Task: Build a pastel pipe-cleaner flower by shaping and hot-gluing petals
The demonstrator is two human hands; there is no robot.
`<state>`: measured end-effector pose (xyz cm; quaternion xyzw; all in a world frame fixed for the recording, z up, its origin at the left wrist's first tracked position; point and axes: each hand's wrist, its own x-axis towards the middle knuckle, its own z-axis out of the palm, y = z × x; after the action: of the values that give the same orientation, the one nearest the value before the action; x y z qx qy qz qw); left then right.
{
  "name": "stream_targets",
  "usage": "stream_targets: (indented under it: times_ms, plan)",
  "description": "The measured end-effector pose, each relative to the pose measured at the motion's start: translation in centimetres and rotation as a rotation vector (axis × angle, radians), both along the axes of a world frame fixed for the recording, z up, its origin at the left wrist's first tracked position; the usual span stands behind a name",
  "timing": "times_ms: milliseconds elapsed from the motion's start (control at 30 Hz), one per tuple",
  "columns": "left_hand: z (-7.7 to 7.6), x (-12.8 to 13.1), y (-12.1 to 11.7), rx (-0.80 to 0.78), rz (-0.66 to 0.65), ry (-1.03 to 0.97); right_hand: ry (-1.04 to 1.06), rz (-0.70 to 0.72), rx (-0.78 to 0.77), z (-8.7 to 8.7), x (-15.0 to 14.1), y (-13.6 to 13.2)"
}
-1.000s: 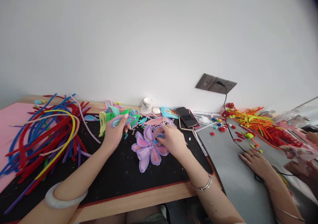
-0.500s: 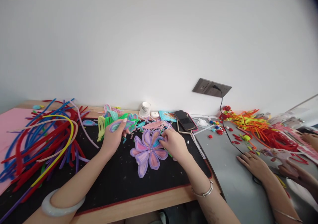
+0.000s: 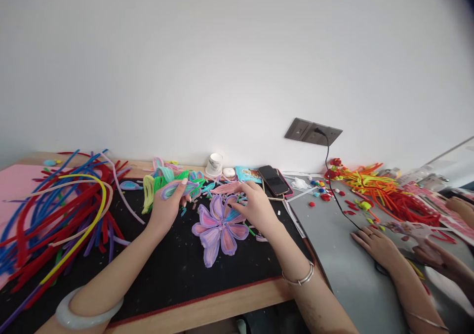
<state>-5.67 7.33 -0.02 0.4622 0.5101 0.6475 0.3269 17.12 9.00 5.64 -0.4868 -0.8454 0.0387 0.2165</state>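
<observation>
My left hand is closed on a loose petal of purple and teal pipe cleaner, pinched between thumb and fingers. A large purple and pink pipe-cleaner flower lies on the black mat, one of its petals showing some blue. Over the flower's upper right side hovers my right hand, thumb and index finger apart with nothing visible between them. Behind the flower lies a pink petal. Green and yellow pipe-cleaner loops sit just beyond my left hand.
A heap of long pipe cleaners covers the left side. At the back stand a paper cup, a white case and a phone. On the grey table to the right are pompoms, a black cable and another person's hand.
My right thumb and index finger have parted and lifted from the flower's upper right petal. The left hand keeps its petal. The whole view has shifted slightly.
</observation>
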Motion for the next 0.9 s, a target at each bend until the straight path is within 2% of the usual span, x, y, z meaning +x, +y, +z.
stream_targets:
  times_ms: [100, 200, 300, 567, 900]
  plan:
    - [0.1, 0.0, -0.1, -0.007, -0.005, 0.002, -0.061, 0.177, 0.014, 0.2, -1.1, 1.4]
    - [0.1, -0.1, -0.1, -0.009, 0.006, -0.005, -0.176, 0.235, -0.027, 0.0, -2.4, 2.5]
    - [0.1, -0.1, 0.0, -0.015, 0.008, -0.012, -0.244, 0.213, -0.048, -0.2, -3.1, 2.8]
    - [0.4, -0.2, -0.1, -0.020, 0.010, -0.020, -0.257, 0.165, -0.039, -0.4, -2.8, 2.8]
    - [-0.1, -0.1, 0.1, -0.028, 0.017, -0.059, -0.232, 0.119, 0.000, -0.7, -2.1, 2.4]
